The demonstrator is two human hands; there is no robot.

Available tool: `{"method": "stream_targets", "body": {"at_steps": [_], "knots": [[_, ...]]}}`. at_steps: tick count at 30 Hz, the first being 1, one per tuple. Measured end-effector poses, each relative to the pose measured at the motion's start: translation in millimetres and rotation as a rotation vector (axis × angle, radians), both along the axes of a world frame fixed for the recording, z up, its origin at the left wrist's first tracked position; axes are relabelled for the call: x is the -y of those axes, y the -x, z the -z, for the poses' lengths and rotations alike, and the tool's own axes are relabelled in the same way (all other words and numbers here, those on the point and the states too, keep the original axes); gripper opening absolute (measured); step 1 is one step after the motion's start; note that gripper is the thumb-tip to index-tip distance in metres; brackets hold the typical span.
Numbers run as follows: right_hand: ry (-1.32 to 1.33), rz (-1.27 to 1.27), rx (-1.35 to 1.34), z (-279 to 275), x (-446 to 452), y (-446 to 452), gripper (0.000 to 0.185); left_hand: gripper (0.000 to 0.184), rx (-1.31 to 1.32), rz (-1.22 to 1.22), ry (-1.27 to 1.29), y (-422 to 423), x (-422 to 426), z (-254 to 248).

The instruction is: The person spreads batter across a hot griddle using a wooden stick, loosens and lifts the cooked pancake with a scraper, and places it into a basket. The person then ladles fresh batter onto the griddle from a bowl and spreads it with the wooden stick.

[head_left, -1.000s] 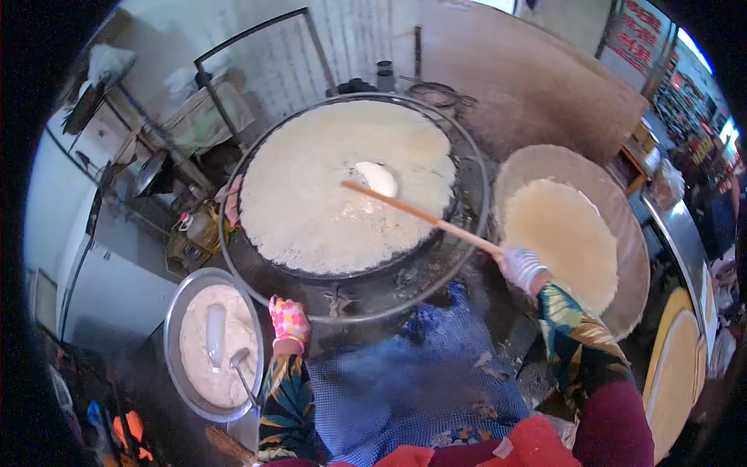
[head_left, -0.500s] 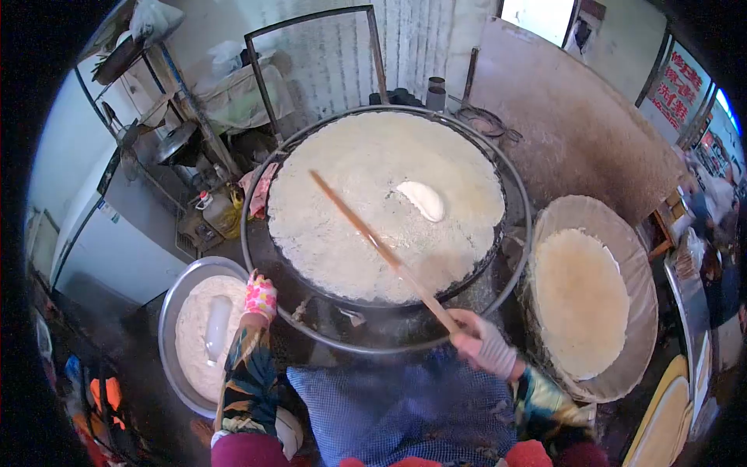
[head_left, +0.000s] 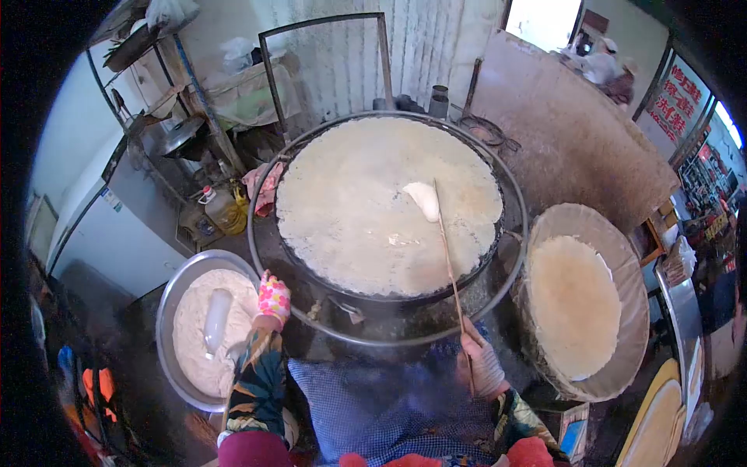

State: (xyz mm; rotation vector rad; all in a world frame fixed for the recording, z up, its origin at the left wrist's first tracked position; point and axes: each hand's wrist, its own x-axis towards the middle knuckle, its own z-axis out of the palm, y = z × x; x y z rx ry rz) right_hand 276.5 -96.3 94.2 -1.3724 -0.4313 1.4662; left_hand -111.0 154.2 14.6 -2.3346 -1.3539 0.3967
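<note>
A wide round griddle is covered by a thin pale sheet of batter [head_left: 350, 194]. My right hand [head_left: 482, 364], in a light glove, grips a long wooden spatula [head_left: 448, 261] turned nearly edge-on. Its far end meets a white lump of batter [head_left: 422, 200] lying right of centre on the sheet. On the left, my left hand [head_left: 274, 297], in a white glove with pink and yellow spots, has its fingers closed on the metal ring [head_left: 327, 331] around the griddle. Beside it stands a metal basin [head_left: 166, 335] of batter with a pale scoop [head_left: 218, 321] in it.
To the right, a cloth-lined basket [head_left: 634, 311] holds a round flatbread [head_left: 577, 307]. A tall board [head_left: 568, 140] stands behind the griddle's right side. Oil jugs [head_left: 224, 210] and a white cabinet [head_left: 117, 233] are on the left. Two people [head_left: 607, 70] appear beyond the board.
The spatula has swung right and turned from flat to edge-on, its far end now at the batter lump. The lump looks narrower and reshaped. My left hand remains at the ring.
</note>
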Motion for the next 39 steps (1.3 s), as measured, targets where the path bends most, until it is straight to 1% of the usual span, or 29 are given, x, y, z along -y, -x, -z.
{"method": "stream_targets", "body": {"at_steps": [3,4,7,8,9,11,13,15,16,17,18,19,20,21,22,23,25,26,27,28,29,31,32,33,34,35,36,37,39], "knots": [[-0.014,-0.033,-0.073,-11.2,-9.6,6.1,0.048,0.016,0.043,-0.004,0.026,-29.1,35.9,-12.8],[-0.019,-0.069,-0.135,-15.0,-11.2,8.8,0.049,0.016,0.044,-0.029,0.075,-42.9,50.4,-18.8],[-0.032,-0.077,-0.122,-6.6,-20.2,19.6,0.049,0.014,0.105,-0.089,0.257,-94.7,96.8,-29.1],[-0.04,-0.083,-0.127,-5.5,-23.6,24.4,0.049,0.017,0.142,-0.062,0.212,-117.1,119.0,-38.7],[-0.024,-0.058,-0.153,-4.9,-28.1,29.6,0.049,0.025,0.401,-0.004,0.127,-129.3,125.0,7.3],[-0.012,-0.036,-0.178,-1.1,-34.3,32.4,0.049,0.034,0.388,0.009,0.287,-175.4,159.4,-20.3],[-0.125,0.048,-0.518,4.1,-35.8,26.4,0.048,0.06,0.747,0.26,0.139,-199.7,202.5,-34.2],[-0.167,0.08,-0.423,-16.8,-26.2,37.7,0.048,0.064,0.817,0.226,0.183,-179.8,229.6,-63.8],[-0.231,0.211,-0.329,-19.3,-19.5,41.5,0.047,0.069,0.884,0.196,0.232,-163.7,236.8,-71.0],[-0.291,0.345,-0.237,-17.4,-14.0,44.0,0.047,0.066,1.025,0.173,0.163,-129.8,237.4,-69.5],[-0.332,0.366,-0.241,-11.0,-10.0,40.0,0.046,0.063,0.966,0.055,0.039,-98.5,235.8,-87.5],[-0.326,0.37,-0.249,-4.8,-9.1,36.5,0.046,0.06,0.914,-0.261,0.194,-63.3,230.3,-102.0],[-0.203,0.325,-0.207,2.2,-10.2,34.0,0.046,0.058,0.963,-0.314,0.006,-3.5,237.2,-38.7],[-0.086,0.278,-0.164,8.7,-14.9,33.9,0.047,0.064,0.741,-0.601,0.065,21.9,242.6,-53.9],[0.033,0.228,-0.142,14.0,-22.4,35.7,0.052,0.068,0.62,-0.806,0.115,48.4,249.6,-46.6],[0.026,0.229,-0.146,16.5,-29.2,37.4,0.052,0.073,0.496,-1.008,0.164,72.8,261.3,-32.8],[-0.051,0.034,-0.093,13.5,-41.0,43.9,0.05,0.078,0.339,-1.181,0.362,105.0,279.2,-8.4],[-0.044,0.036,-0.155,8.6,-49.9,48.7,0.048,0.078,0.335,-1.182,0.361,125.0,287.5,9.6],[-0.042,0.036,-0.156,9.8,-56.0,52.2,0.048,0.08,0.41,-1.23,0.457,143.4,294.5,30.2],[-0.034,0.019,-0.123,14.8,-62.8,54.4,0.047,0.082,0.488,-1.275,0.556,153.0,298.1,46.5],[-0.026,0.0,-0.087,13.2,-67.8,57.3,0.047,0.082,0.492,-1.277,0.558,154.0,300.1,56.1],[0.005,-0.004,-0.057,9.7,-70.2,61.7,0.045,0.079,0.461,-1.278,0.307,156.1,309.4,73.5],[-0.049,-0.007,-0.176,13.1,-70.9,62.5,0.043,0.075,0.518,-1.246,0.224,160.8,314.9,85.2],[-0.105,-0.008,-0.296,13.8,-72.2,63.2,0.041,0.075,0.521,-1.252,0.222,154.4,315.6,72.2],[-0.023,0.058,-0.525,13.1,-72.3,59.4,0.039,0.068,0.677,-1.237,0.26,147.3,315.1,57.5],[-0.021,0.057,-0.527,14.1,-69.8,60.4,0.039,0.062,0.829,-1.216,0.298,140.0,318.5,42.9],[-0.106,0.074,-0.489,12.9,-66.5,62.5,0.038,0.062,0.954,-1.211,0.306,136.9,325.1,36.2],[-0.189,0.093,-0.45,11.6,-61.4,65.1,0.037,0.062,0.946,-1.213,0.307,138.7,336.4,47.2],[-0.197,0.171,-0.448,5.8,-52.9,85.1,0.037,0.063,1.197,-0.84,-0.075,144.5,366.4,76.3]]}}
